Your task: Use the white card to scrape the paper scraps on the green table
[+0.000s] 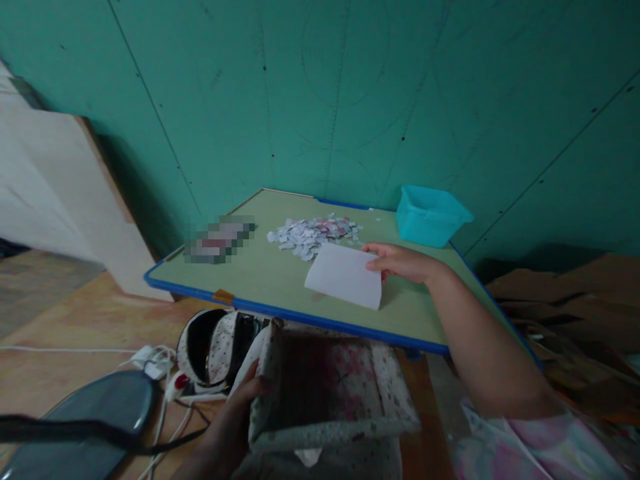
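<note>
My right hand (403, 262) pinches the right edge of a white sheet of paper (345, 273), thumb on top. The sheet is tilted over the green tabletop (235, 280), just in front of a pile of small torn paper pieces (315, 232), mostly white with some pink. Below the table's front edge, my left hand (245, 400) is closed on the left wall of an open rectangular box (335, 430). The box's rough surface is whitish with dark and pinkish blotches. Part of the left hand's fingers is hidden behind the wall.
A turquoise plastic basket (433, 217) stands at the table's back right corner. A blurred-out flat item (220, 240) lies at the left. Below are a dotted bag (220, 347), white cables with a plug (155, 363) and a grey oval object (95, 427). Cardboard (570, 300) is stacked at right.
</note>
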The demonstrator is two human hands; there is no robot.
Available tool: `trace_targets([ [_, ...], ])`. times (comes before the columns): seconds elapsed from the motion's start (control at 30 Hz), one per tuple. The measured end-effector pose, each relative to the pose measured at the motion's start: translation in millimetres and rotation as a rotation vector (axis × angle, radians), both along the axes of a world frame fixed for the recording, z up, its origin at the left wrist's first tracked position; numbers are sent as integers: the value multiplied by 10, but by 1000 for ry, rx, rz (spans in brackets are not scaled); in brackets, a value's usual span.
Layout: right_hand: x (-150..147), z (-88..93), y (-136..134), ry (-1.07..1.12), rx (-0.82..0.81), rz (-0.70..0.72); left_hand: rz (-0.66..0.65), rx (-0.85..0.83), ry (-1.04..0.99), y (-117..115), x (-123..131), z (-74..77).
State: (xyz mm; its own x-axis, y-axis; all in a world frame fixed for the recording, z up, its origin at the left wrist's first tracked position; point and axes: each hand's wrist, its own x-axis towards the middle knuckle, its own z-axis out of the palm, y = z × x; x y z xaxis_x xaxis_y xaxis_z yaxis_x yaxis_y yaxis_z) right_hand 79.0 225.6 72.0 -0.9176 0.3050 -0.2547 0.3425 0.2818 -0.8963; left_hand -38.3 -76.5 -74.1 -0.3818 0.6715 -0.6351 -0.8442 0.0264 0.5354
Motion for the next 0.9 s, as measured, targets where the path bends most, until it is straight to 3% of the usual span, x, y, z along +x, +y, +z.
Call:
trace_targets([
  [0.17, 16, 19, -5, 51, -71, -22, 5, 46, 61, -9, 69, 23],
  [0.47, -7, -51, 26, 15, -8, -15, -129, 125, 30, -32, 166, 288],
  [0.6, -13, -57, 8, -14, -51, 44, -86, 74, 46, -31, 129, 179],
  [0.73, -11, -10, 1, 71, -96, -78, -44, 2, 104, -29, 49, 3],
  [0.9, -20, 30, 9, 151, -77, -176, -45, 4, 80, -39, 33, 17],
])
